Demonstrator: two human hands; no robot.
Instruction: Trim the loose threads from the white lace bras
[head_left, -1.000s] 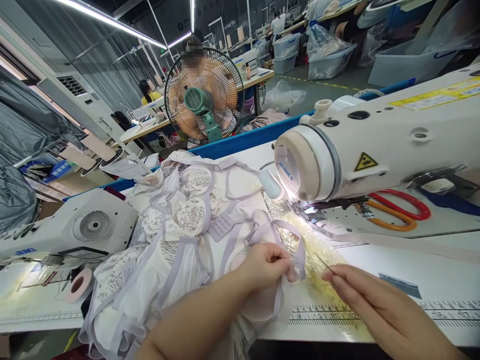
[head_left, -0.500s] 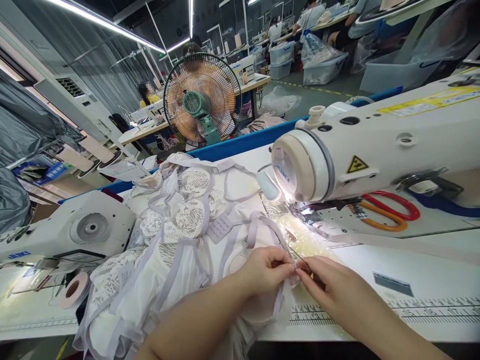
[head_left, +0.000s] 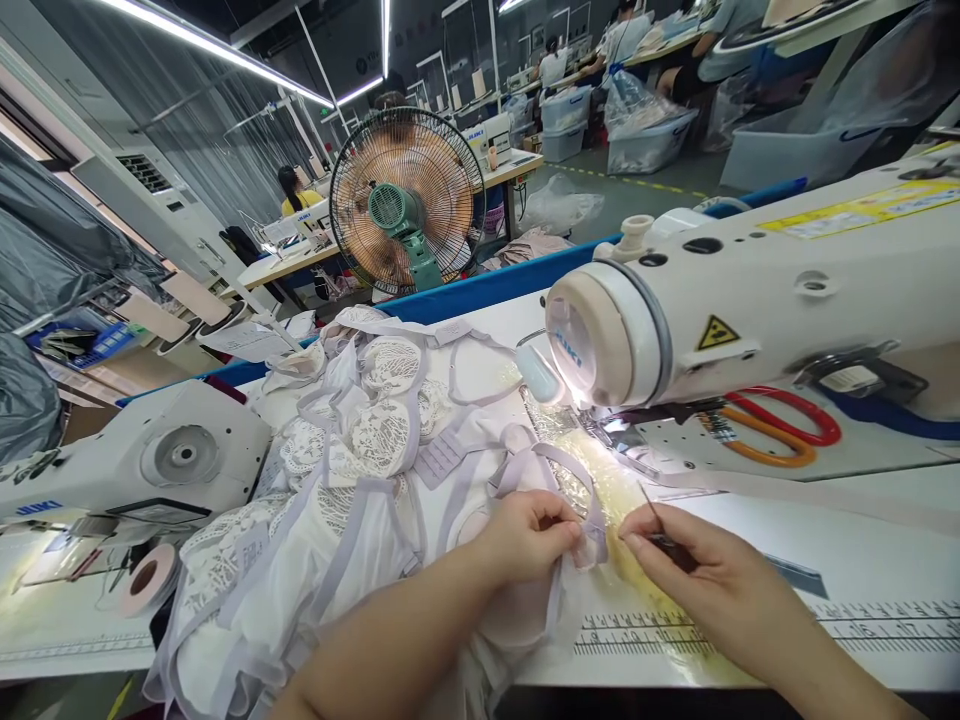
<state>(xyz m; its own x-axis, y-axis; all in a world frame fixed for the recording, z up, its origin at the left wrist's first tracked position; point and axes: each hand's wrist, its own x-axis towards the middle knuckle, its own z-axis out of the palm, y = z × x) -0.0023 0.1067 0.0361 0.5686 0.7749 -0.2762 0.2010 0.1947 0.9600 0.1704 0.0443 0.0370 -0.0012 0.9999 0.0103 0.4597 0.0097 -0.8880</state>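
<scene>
My left hand (head_left: 529, 535) pinches the end of a lavender bra strap (head_left: 592, 490), which loops up and back over the pile. Several white and lavender bras (head_left: 375, 440) with lace cups lie heaped under and beyond my left forearm. A short gap to the right, my right hand (head_left: 690, 565) is closed around a thin, pointed metal tool (head_left: 651, 508); its tip sticks up past the fingers, and most of its body is hidden in the palm. Beyond both hands, the lit needle area of a white sewing machine (head_left: 600, 335) is partly covered by its head.
Scissors with red and orange handles (head_left: 784, 430) lie beneath the machine arm. A second sewing machine (head_left: 180, 450) and a tape roll (head_left: 150, 580) are at left. A fan (head_left: 405, 205) stands behind the blue table edge. A printed ruler (head_left: 862, 625) runs along the front.
My right hand has moved right, away from my left hand, with the pointed tool in it. The strap now loops loosely beside my left fingers, which have barely moved.
</scene>
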